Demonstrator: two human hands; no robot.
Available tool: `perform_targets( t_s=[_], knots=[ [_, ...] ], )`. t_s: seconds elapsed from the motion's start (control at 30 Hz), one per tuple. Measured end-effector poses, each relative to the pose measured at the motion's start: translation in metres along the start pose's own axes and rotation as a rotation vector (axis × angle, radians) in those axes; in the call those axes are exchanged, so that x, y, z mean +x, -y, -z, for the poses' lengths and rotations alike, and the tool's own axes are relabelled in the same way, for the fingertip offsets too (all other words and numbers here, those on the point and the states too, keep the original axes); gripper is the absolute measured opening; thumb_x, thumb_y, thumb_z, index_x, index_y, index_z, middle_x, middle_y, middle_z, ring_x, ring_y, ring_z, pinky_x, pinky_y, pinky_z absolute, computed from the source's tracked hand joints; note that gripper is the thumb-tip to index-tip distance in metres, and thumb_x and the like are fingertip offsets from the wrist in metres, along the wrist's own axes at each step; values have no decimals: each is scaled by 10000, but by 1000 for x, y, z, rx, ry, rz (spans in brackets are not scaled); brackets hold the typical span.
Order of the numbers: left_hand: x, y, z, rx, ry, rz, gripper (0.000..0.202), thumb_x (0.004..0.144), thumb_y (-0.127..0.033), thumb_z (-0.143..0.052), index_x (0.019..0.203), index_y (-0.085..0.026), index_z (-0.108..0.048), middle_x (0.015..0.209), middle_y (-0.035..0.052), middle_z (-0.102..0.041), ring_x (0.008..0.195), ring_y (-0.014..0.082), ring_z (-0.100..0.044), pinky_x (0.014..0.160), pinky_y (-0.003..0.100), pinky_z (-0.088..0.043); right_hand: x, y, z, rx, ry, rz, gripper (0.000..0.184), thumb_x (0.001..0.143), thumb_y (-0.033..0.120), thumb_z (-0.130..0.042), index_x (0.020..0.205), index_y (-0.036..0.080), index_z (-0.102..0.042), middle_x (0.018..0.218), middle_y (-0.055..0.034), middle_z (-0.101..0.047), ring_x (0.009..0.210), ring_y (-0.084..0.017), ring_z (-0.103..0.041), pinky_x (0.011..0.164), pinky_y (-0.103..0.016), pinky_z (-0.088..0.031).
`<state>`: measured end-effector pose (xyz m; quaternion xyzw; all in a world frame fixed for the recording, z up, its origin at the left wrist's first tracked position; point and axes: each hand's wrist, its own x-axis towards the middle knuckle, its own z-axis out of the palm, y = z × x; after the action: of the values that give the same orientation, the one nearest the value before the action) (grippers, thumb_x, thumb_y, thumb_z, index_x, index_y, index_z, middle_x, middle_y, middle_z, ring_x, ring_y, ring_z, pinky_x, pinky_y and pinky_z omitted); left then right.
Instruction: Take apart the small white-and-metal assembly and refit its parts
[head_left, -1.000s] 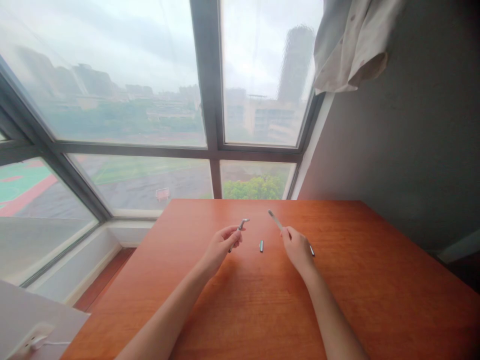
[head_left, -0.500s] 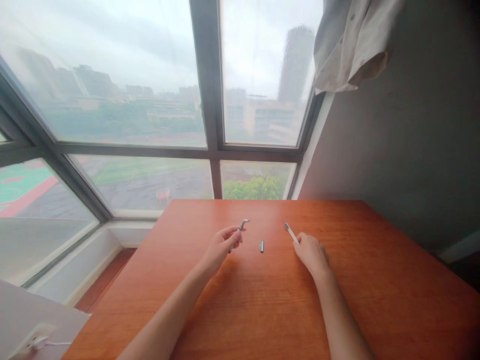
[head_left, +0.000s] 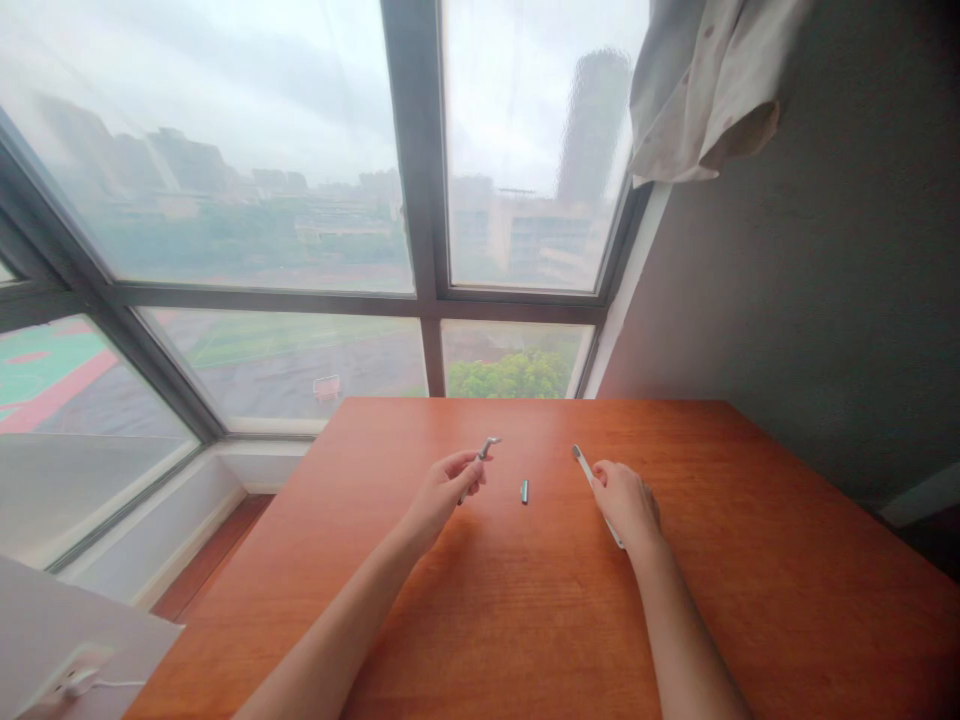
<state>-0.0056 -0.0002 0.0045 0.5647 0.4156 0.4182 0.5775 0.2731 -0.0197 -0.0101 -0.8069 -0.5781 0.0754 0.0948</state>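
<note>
My left hand (head_left: 450, 490) is closed in a pinch on a slim silver razor handle (head_left: 486, 449), its bent bare neck pointing up and away from me. On the table between my hands lies a small dark and pale razor head (head_left: 525, 492), touched by neither hand. To the right, my right hand (head_left: 628, 503) has its fingers curled at a white toothbrush (head_left: 586, 466) with dark bristles at its far end. The brush's near end shows beside my wrist; its middle is partly hidden by my fingers.
Both forearms rest over a reddish-brown wooden table (head_left: 480, 620). Large framed windows (head_left: 277, 300) stand beyond its far edge. A grey wall (head_left: 750, 300) is at the right, with a pale cloth (head_left: 705, 100) hanging above. A wall socket (head_left: 71, 683) with a plugged cable sits low left.
My right hand has shifted slightly up against the toothbrush, so the near end of its handle now shows by my wrist. My left hand and the razor head look unmoved.
</note>
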Motion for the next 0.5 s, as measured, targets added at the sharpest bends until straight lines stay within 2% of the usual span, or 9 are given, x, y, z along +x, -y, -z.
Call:
perform_targets(
  t_s=[0.13, 0.3, 0.5],
  knots=[
    [0, 0, 0, 3, -8, -3, 420, 808, -459, -584, 1092, -156, -644, 739, 28, -574, 623, 122, -475, 554, 227, -324, 0, -1, 0, -13, 4, -2, 208, 896, 258, -458, 916, 231, -662, 913, -76, -654, 795, -189, -630, 552, -246, -323],
    [1, 0, 0, 10, -4, -17, 439, 797, -481, -584, 1078, -151, -653, 738, 35, -585, 618, 120, -478, 551, 227, -332, 2, 0, -4, -29, 7, 3, 178, 882, 303, -500, 916, 225, -657, 912, -75, -645, 790, -186, -629, 557, -239, -328],
    [2, 3, 1, -3, -8, -21, 435, 799, -478, -585, 1081, -153, -652, 740, 35, -589, 620, 119, -482, 558, 229, -336, 4, -2, -9, -82, 25, 13, 170, 885, 260, -487, 899, 214, -650, 910, -82, -638, 805, -191, -627, 603, -245, -352]
  ],
)
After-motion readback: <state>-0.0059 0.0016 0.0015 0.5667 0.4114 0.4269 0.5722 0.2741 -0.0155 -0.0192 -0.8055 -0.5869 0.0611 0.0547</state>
